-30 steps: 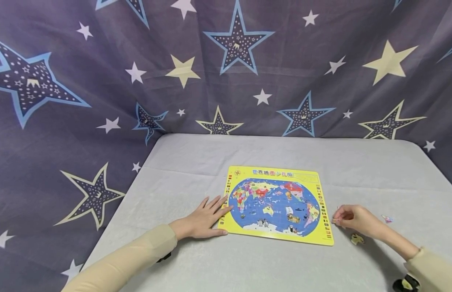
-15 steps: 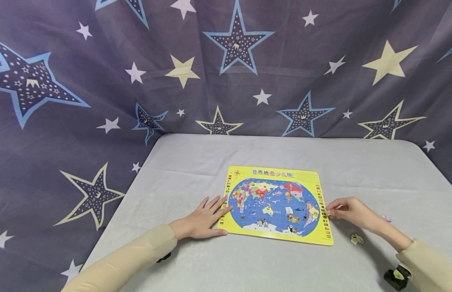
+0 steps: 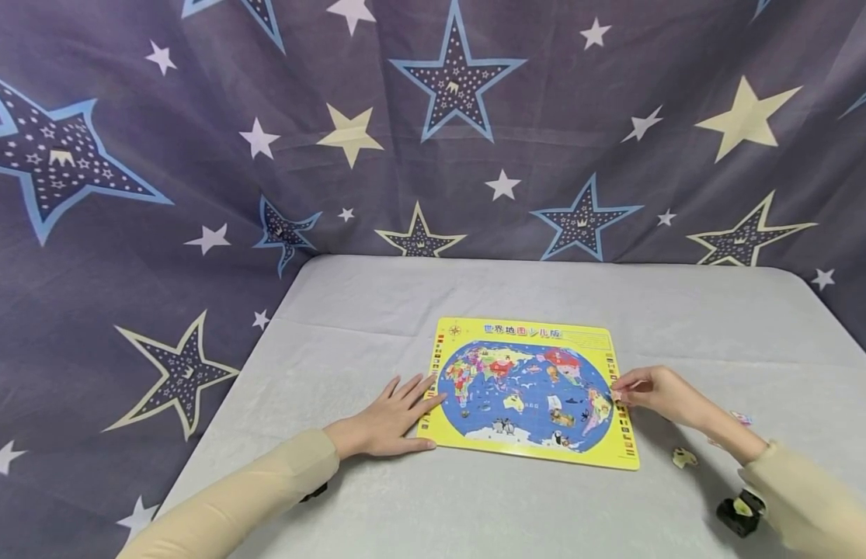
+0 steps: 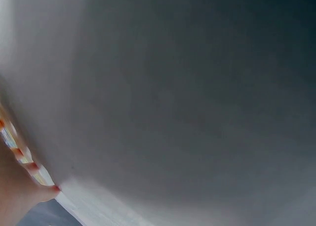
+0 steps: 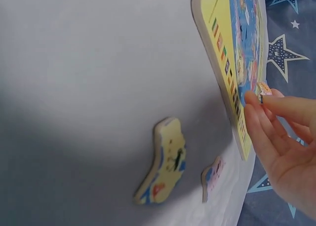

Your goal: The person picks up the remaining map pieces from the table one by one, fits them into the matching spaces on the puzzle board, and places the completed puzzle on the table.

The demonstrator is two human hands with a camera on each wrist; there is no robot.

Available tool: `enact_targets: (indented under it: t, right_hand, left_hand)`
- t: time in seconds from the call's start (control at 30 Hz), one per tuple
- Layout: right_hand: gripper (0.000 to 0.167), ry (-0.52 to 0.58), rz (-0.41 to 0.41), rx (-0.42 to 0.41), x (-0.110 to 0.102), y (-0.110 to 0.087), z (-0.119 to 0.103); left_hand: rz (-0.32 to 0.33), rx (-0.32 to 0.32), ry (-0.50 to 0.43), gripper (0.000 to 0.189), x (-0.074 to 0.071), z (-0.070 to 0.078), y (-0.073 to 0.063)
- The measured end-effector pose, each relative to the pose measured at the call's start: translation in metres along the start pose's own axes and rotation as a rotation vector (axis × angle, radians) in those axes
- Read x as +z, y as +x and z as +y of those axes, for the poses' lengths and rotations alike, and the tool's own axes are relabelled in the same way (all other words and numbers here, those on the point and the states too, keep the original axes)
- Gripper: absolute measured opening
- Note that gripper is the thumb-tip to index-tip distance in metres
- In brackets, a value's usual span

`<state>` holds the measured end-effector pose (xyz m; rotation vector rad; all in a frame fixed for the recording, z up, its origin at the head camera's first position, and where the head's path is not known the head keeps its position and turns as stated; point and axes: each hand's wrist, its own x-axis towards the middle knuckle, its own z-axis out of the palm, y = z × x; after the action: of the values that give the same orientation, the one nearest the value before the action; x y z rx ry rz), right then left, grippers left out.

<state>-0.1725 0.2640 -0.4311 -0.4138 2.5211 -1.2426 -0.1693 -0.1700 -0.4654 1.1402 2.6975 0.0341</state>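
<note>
Puzzle piece, small, with orange and white on it, was pinched in the fingers of the right hand, and we found it at the right border of the world map board; we could not tell whether it touched the surface. The board lay flat on the pale grey tabletop, a blue map in a yellow frame with lettering along its far edge and small flags down both sides. Across its left border we saw the left hand resting palm down, its fingers straight and spread. The left wrist camera showed us that hand only in its lower left corner.

Near the board's lower right corner a yellow piece lay on the tabletop; just beyond it a pale piece was partly hidden by the right forearm, and farther right we noticed a pink and blue piece. From the right wrist, the yellow one showed blue edges and a dark printed figure. Both arms wore beige sleeves, with a black device at the right wrist. Behind the tabletop we saw a dark curtain printed with stars.
</note>
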Motion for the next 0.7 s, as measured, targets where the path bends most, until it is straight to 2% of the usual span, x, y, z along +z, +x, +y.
enact_targets:
  t: [0.27,0.7]
  right_hand:
    - [0.014,-0.093,0.021,-0.046,0.004,0.011,-0.001]
    - [0.013,-0.099,0.028,-0.043,0.012,0.023,-0.005]
  left_hand:
    - [-0.002,-0.001,0.003,0.075,0.000,0.000,-0.001]
    - [0.005,0.002,-0.001,0.074,-0.001,0.000,0.000]
